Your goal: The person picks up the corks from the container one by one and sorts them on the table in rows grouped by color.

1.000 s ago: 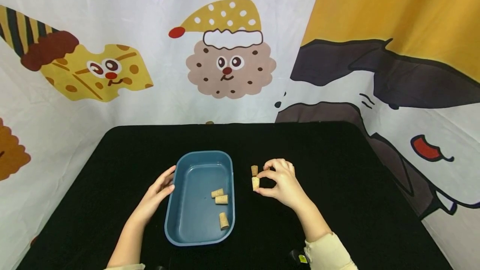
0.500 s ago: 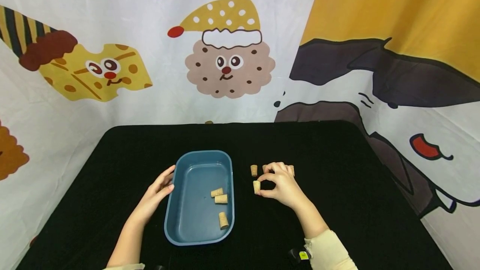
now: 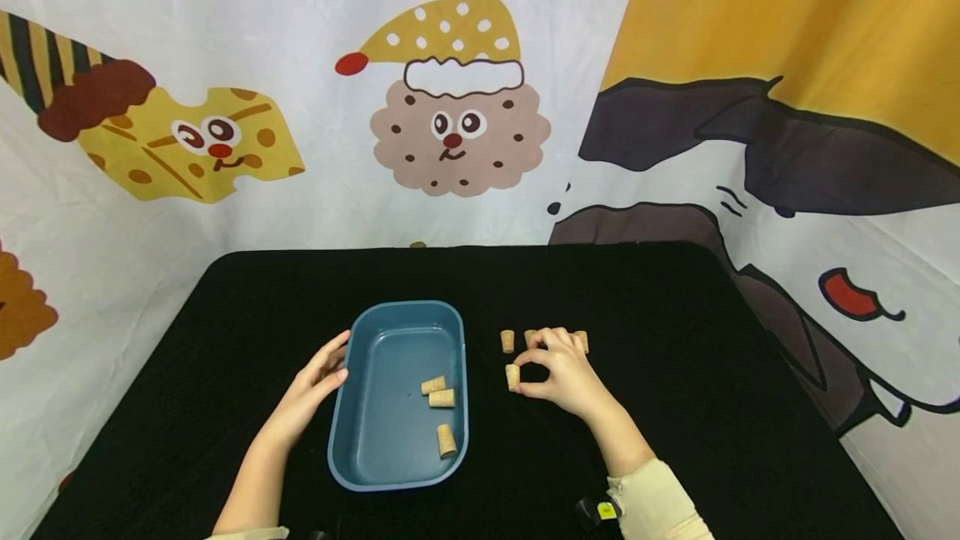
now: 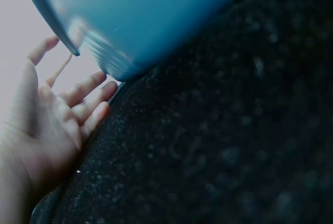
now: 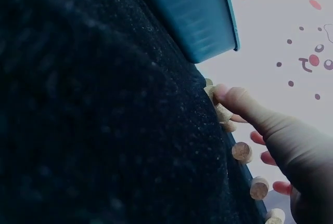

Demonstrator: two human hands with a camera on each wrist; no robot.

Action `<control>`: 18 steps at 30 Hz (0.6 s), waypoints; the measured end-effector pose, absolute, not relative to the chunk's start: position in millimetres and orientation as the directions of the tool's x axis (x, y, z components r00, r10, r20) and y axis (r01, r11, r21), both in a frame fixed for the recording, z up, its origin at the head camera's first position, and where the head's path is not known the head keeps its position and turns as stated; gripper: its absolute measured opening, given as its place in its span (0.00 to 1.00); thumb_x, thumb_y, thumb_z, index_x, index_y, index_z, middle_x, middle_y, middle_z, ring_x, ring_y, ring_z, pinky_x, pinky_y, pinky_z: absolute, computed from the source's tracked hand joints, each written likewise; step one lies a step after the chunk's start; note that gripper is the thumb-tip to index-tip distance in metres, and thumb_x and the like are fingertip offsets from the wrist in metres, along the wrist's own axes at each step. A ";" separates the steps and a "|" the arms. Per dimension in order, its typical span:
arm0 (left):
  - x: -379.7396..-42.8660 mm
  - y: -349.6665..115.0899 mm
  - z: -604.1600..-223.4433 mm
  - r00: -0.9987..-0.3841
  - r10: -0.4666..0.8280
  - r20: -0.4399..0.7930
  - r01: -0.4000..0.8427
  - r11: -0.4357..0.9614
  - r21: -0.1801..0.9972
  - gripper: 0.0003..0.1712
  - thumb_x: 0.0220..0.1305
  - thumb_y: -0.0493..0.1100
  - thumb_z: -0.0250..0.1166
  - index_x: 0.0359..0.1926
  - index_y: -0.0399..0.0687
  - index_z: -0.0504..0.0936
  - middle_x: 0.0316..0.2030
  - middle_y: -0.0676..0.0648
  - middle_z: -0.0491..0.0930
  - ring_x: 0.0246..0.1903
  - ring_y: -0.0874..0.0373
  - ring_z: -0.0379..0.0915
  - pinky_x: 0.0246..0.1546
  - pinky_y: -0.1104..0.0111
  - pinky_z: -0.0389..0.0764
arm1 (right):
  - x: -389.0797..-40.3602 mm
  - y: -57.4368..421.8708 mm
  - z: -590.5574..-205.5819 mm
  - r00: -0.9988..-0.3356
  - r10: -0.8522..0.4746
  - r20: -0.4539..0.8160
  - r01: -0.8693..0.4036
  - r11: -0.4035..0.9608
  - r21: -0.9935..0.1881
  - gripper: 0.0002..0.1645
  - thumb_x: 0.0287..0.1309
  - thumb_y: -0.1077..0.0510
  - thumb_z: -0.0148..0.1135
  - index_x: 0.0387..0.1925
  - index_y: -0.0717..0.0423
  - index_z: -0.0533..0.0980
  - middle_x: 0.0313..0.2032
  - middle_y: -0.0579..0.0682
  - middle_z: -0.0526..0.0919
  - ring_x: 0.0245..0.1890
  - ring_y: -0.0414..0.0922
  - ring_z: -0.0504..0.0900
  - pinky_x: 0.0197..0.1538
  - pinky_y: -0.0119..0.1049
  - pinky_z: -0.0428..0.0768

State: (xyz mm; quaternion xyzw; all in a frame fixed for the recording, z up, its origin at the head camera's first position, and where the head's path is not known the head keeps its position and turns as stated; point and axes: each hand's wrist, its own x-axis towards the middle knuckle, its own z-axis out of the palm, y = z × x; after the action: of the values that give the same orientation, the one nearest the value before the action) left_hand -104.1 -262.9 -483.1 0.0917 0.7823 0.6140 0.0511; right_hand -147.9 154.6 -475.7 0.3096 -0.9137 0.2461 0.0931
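My left hand (image 3: pixel 306 394) rests its fingers and thumb against the left side of a blue plastic tub (image 3: pixel 358 473). In the left wrist view its fingers (image 4: pixel 86 86) are spread and loosely bent by the outer wall. Three corks lie inside the tub, among them one near the front right (image 3: pixel 446 441). To the right of the tub, my right hand (image 3: pixel 566 373) pinches a pale cork (image 3: pixel 513 377) between thumb and index finger, low over the black cloth. Just behind it stands another cork (image 3: pixel 507 342). More corks, such as one at the right (image 3: pixel 582 341), are partly hidden behind the hand.
A black cloth (image 3: pixel 675 315) covers the table. In the right wrist view several corks, one of them nearer the camera (image 5: pixel 259 188), line the cloth beside the hand. A white curtain with cartoon prints (image 3: pixel 330 215) hangs behind. A dark object with a yellow-green patch (image 3: pixel 606 511) lies by the right sleeve.
My right hand has shifted slightly toward me with the pinched cork, parting it from the one behind and uncovering corks beyond the fingers. The left hand and tub stay put.
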 end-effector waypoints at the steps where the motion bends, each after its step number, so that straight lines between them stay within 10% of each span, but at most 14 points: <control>1: -104.1 -263.0 -483.1 -0.978 0.205 0.032 0.079 0.228 0.970 0.32 0.72 0.44 0.52 0.74 0.54 0.55 0.68 0.34 0.59 0.64 0.37 0.57 0.57 0.40 0.62 | -147.9 154.4 -475.9 -0.791 -0.519 0.325 -0.612 0.690 -0.388 0.16 0.43 0.41 0.75 0.35 0.39 0.84 0.41 0.41 0.70 0.47 0.44 0.66 0.50 0.48 0.62; 18: -104.4 -264.0 -483.1 -0.977 0.211 0.037 0.085 0.224 0.971 0.32 0.72 0.44 0.52 0.74 0.54 0.55 0.68 0.35 0.59 0.64 0.37 0.57 0.57 0.40 0.62 | -147.1 151.4 -464.7 -0.780 -0.501 0.375 -0.625 0.654 -0.426 0.23 0.41 0.41 0.76 0.40 0.44 0.83 0.45 0.44 0.73 0.48 0.45 0.66 0.50 0.50 0.60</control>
State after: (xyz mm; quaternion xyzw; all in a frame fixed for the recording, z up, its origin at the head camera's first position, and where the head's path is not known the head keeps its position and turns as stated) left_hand -104.4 -264.0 -483.1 0.0949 0.7806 0.6156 0.0509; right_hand -147.1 151.4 -464.7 0.3118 -0.9024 0.2751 0.1126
